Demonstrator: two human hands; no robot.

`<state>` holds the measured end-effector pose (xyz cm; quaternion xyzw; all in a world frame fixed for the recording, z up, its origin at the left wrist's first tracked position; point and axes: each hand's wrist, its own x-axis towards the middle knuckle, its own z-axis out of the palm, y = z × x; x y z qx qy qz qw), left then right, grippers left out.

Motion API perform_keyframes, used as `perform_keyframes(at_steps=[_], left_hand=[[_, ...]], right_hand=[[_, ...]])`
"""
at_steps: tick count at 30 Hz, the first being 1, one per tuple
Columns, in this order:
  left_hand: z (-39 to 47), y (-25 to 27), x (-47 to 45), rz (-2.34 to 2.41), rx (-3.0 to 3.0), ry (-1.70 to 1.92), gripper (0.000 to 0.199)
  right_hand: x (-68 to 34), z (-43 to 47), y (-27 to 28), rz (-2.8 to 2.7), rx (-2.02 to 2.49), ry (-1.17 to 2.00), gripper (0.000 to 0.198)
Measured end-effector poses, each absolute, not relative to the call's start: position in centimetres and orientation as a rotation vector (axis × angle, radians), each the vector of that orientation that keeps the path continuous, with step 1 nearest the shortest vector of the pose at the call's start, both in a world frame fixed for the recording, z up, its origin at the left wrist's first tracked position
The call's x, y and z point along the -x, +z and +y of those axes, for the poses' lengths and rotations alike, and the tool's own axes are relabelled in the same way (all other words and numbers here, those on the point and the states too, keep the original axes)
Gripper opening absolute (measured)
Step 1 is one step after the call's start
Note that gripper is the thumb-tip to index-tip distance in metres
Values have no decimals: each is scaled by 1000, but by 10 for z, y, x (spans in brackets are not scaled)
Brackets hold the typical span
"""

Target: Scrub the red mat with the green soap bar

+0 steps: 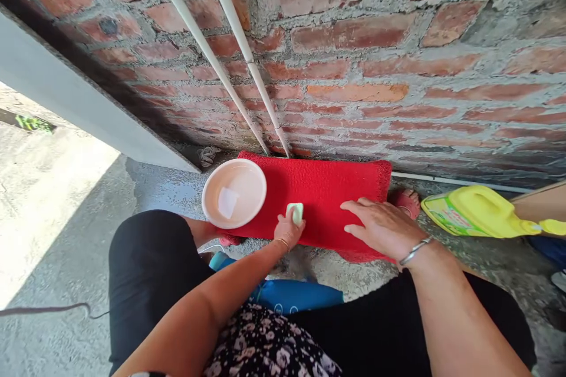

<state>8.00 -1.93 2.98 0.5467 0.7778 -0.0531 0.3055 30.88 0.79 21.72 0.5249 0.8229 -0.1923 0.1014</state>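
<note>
My left hand (288, 230) is closed around a pale green bar of soap (295, 211), its fingers wrapped on the lower part. The soap is over the middle of a red towel-like cloth (322, 182) that covers a low surface by the wall. My right hand (378, 225) hovers at or just over the cloth's right side, fingers spread and holding nothing; I cannot tell whether it touches. On the cloth's left end stands a pale pink basin (253, 212) with what looks like water and a white rectangular patch inside.
A yellow jug-shaped bottle (477, 212) is on the right. Behind the cloth rises a brick wall (354, 35) with two white pipes (236, 29). A blue item (296, 294) lies between my knees, and a dark cord (48, 310) crosses the floor at left.
</note>
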Motion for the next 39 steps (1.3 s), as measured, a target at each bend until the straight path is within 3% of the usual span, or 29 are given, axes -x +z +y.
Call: perform_keyframes(at_steps=[6, 11, 15, 24, 39], left_hand=[[10, 25, -89, 2319, -1206, -164, 72], [-33, 33, -165, 1600, -1701, -261, 77], [-58, 46, -151, 1298, -1924, -353, 84], [-39, 49, -37, 1777, -1937, -422, 69], [49, 54, -79, 1894, -1980, -426, 55]], right_hand=[[-314, 14, 216, 2350, -1601, -558, 41], [-314, 14, 212, 2333, -1597, -574, 41], [-313, 13, 213, 2324, -1586, -584, 41], [-313, 13, 215, 2312, -1597, -617, 42], [-314, 24, 210, 2238, -1608, -658, 43]])
